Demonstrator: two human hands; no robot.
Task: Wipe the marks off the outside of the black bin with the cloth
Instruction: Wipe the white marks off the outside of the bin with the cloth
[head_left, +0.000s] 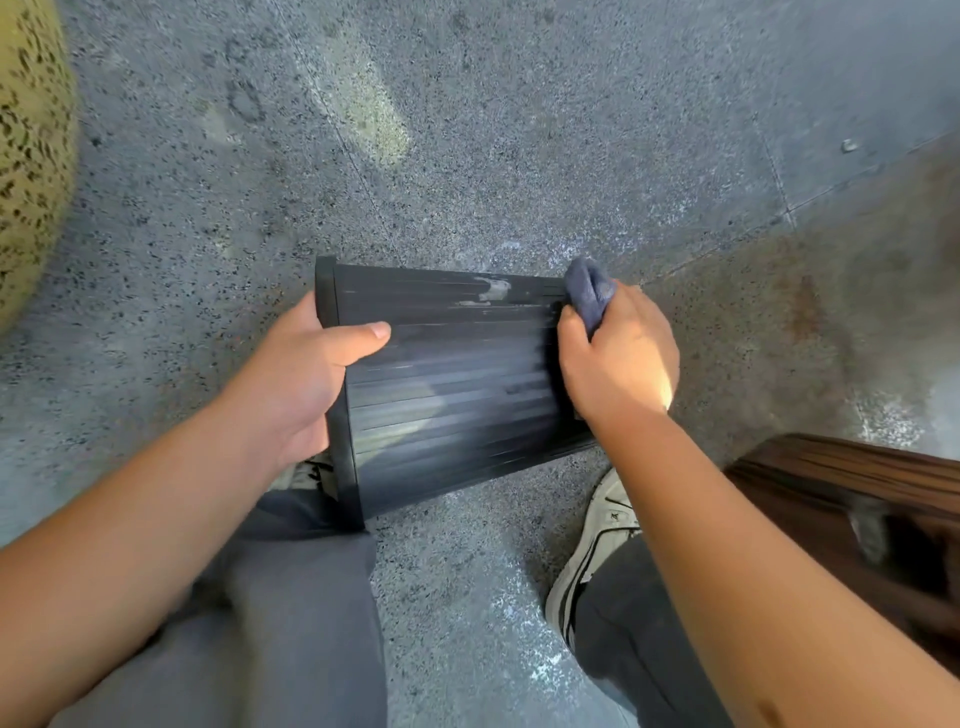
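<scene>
Head view: black bin (457, 384) lies sideways above the floor (467, 130), left hand (306, 374) gripping its rim, right hand (618, 358) clutching the cloth (589, 293) at its base. Wiping is midway; next, rub the pale smear (493, 288).

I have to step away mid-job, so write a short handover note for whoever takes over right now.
Left hand: grips the rim end of the black bin, thumb across its ribbed side, holding it on its side above the floor.
Right hand: grips the bunched blue cloth at the bin's base end.
Done: cannot tell; streaks show mid-side.
Left: the pale mark near the upper edge, just left of the cloth, plus the fainter smears.
</scene>
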